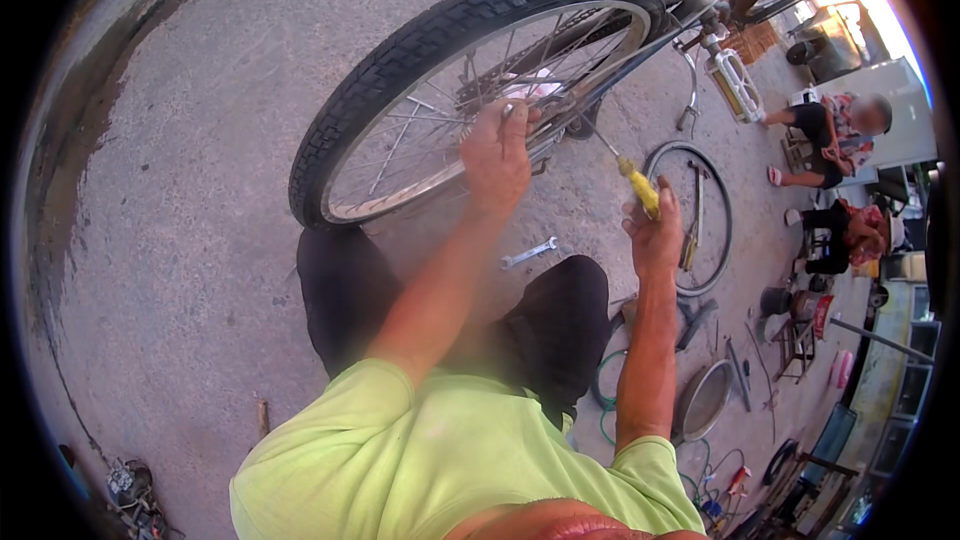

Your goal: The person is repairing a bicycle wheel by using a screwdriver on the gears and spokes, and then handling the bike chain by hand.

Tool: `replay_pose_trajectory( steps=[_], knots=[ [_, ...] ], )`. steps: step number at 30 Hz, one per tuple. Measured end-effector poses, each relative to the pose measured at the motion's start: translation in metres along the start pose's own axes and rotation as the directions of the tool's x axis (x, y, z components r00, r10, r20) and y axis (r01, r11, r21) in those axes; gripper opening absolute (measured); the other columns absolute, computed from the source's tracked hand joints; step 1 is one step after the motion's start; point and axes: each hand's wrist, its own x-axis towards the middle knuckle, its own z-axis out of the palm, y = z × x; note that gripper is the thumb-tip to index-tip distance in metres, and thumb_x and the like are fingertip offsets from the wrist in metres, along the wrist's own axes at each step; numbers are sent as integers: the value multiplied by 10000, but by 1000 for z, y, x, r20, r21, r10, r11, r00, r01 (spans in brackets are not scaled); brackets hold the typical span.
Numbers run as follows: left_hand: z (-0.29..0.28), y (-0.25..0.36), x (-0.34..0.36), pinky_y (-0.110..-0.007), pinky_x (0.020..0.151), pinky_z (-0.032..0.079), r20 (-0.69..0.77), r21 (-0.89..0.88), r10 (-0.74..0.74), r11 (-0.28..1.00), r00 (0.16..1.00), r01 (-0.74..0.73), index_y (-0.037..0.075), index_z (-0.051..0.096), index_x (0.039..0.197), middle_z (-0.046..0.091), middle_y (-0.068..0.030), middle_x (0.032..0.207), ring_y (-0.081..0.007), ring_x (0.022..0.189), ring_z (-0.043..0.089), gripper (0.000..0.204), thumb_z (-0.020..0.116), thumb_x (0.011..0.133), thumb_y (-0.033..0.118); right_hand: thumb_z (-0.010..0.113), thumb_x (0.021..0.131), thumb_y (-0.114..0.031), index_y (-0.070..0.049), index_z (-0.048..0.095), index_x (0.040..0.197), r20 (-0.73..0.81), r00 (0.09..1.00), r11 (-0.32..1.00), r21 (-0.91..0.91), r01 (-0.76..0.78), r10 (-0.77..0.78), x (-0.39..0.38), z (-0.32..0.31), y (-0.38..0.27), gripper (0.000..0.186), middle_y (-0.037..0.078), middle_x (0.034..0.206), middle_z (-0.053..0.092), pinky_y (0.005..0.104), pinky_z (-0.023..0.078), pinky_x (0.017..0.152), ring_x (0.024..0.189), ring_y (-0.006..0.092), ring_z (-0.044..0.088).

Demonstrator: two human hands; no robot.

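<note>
A bicycle wheel [470, 15] with a black knobby tyre stands in front of me, still joined to the bicycle frame [640, 55]. At the wheel's hub, my left hand [495, 155] is closed, thumb and fingers pinched at the axle end; a small shiny bit shows there, too small to name. My right hand [655, 230] grips a screwdriver [638, 187] by its yellow handle. Its thin shaft slants up and left toward the frame beside the hub; where the tip rests I cannot tell. A pinkish-white cloth or bag [535, 85] shows behind the spokes.
An open-ended wrench [529, 252] lies on the concrete between my knees and the wheel. To the right, a loose tyre [728, 240] surrounds a hammer [698, 205]. Farther right are a metal basin [704, 402], hoses and two seated people [850, 135]. A pedal [737, 85] juts out ahead.
</note>
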Motion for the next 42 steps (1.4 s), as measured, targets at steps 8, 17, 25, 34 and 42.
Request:
replay_pose_trajectory(
  steps=[8,17,25,34,42],
  knots=[
    [2,0,-2,-277,782,556,1,-24,-26,999,1000,26,-28,624,1096,731,-111,950,-154,871,700,233,568,1034,190,591,982,-169,-2,377,1473,-5,970,958,-160,238,-242,-2,-3,7,561,121,1073,639,286,550,704,837,186,674],
    [0,2,-2,-277,787,554,10,-4,-23,1000,1000,23,-24,626,1095,730,-108,964,-153,882,701,230,564,1036,189,583,1001,-195,6,388,1455,64,989,973,-199,-120,135,2,-22,-1,533,99,1043,631,293,541,690,763,156,638],
    [1,0,-2,-273,780,555,1,-17,-6,1000,1000,6,-25,627,1092,731,-105,958,-150,879,703,224,562,1036,183,485,1040,-389,-45,463,1403,-74,975,977,0,212,-212,0,3,13,500,48,1009,626,256,494,666,838,152,635],
    [1,1,-3,-269,778,556,6,-1,4,1000,1000,-4,-22,629,1099,733,-103,943,-147,869,704,224,567,1034,184,532,1005,-346,-47,542,1265,6,1000,995,95,-8,7,9,-18,-3,396,83,870,635,274,459,578,685,163,598],
    [1,1,-3,-265,775,546,-5,1,-9,1000,1000,9,-22,627,1104,735,-106,949,-139,851,693,233,567,1036,193,510,974,-224,-10,475,1374,27,999,999,19,25,-26,-1,-7,-5,454,112,925,642,271,457,555,666,161,600]
  ],
)
